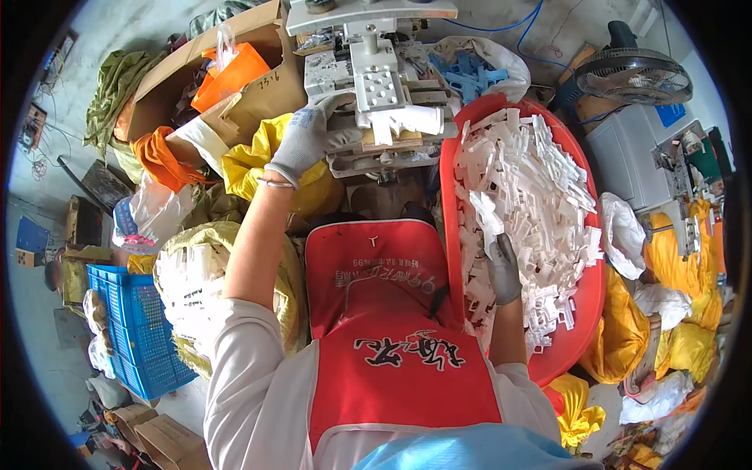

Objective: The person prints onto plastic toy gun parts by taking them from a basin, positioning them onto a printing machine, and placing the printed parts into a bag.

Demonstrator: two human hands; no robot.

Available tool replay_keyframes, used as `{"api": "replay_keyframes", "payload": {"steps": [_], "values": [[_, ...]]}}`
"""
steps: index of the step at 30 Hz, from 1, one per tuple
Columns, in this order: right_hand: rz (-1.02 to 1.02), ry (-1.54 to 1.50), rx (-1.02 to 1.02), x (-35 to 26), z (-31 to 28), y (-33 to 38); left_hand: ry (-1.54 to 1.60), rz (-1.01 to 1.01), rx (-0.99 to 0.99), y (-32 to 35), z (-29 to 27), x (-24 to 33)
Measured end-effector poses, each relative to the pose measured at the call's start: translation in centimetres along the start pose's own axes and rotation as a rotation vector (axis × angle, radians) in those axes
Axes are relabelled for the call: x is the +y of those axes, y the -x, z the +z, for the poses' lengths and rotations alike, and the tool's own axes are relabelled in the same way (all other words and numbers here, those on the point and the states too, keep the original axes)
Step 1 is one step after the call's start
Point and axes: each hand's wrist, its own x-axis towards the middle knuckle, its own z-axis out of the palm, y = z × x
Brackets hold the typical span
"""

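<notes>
My left hand (304,141), in a pale grey glove, reaches to the left side of a grey metal bench machine (379,78). Its fingers are spread against the machine and I see nothing held in them. On the machine's bed, below the perforated block, lies a white plastic piece (411,120). My right hand (504,270), its glove dark at the fingers, closes on the lower end of a white plastic toy-gun part (487,214). That hand is over a large red tub (589,317) heaped with similar white plastic parts (533,180).
Left of my legs stands a woven sack (294,301) of white parts, beside a blue crate (129,337). A cardboard box (270,90) and yellow bag (266,157) flank the machine. Behind the tub are a sack of blue parts (474,74) and a black fan (634,74).
</notes>
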Motion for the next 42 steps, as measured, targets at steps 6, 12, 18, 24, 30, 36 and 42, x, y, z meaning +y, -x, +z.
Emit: {"api": "replay_keyframes", "payload": {"steps": [6, 12, 18, 24, 30, 36, 42], "values": [[-0.012, -0.024, -0.066, 1.1, -1.4, -1.0, 0.142, -0.016, -0.034, -0.9, -0.1, 0.7], [-0.356, 0.268, -0.08, -3.5, -0.5, -4.8, 0.022, -0.165, -0.056, -1.1, -0.7, 0.9], [-0.573, 0.357, -0.141, -12.5, 6.7, -9.8, 0.095, -0.127, 0.131, 2.5, -3.2, 0.3], [-1.076, 0.836, -0.333, -16.2, 14.1, -13.4, -0.005, -0.358, 0.276, 11.6, -8.4, 0.1], [-1.274, 1.124, -0.459, -16.2, 14.9, -16.3, 0.047, -0.52, 0.398, 21.7, -11.7, 0.3], [-0.914, 0.824, -0.316, -14.6, 7.9, -13.0, -0.029, -0.728, 0.506, 29.3, -14.1, 3.0], [-0.549, 0.476, -0.329, -1.7, -3.4, -13.8, -0.326, -0.844, 0.433, 41.9, -19.7, 4.7]]}}
